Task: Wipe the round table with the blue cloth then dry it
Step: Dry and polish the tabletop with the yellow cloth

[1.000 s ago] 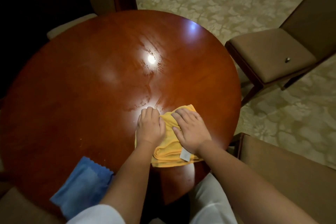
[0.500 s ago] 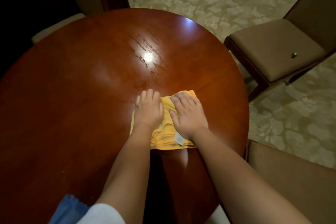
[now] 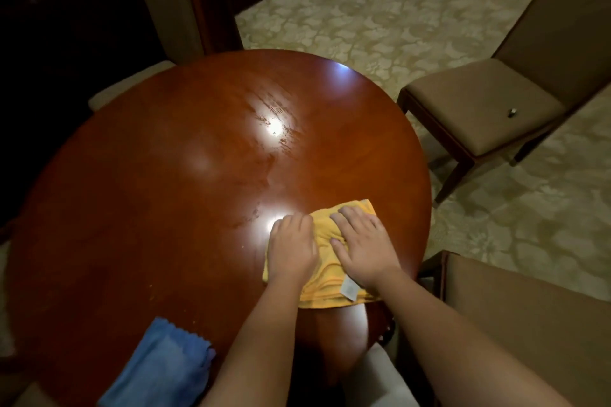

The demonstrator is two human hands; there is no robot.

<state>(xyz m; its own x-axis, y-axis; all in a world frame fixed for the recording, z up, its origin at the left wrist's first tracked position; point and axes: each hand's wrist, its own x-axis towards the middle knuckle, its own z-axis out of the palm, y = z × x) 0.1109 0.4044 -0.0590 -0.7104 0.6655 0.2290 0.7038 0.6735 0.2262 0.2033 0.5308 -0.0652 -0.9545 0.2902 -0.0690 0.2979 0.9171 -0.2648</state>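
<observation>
The round, glossy red-brown table fills the view, with damp streaks near its bright reflections. A folded yellow cloth with a white tag lies on the near right part of the tabletop. My left hand presses flat on the cloth's left side, and my right hand presses flat on its right side. The blue cloth lies folded at the table's near left edge, apart from both hands.
A brown padded chair stands to the right of the table, another seat is at the near right, and a pale chair at the far left. Patterned carpet lies beyond.
Both hands slid the yellow cloth away across the table, then pulled it back toward the near right edge. The blue cloth stayed where it was.
</observation>
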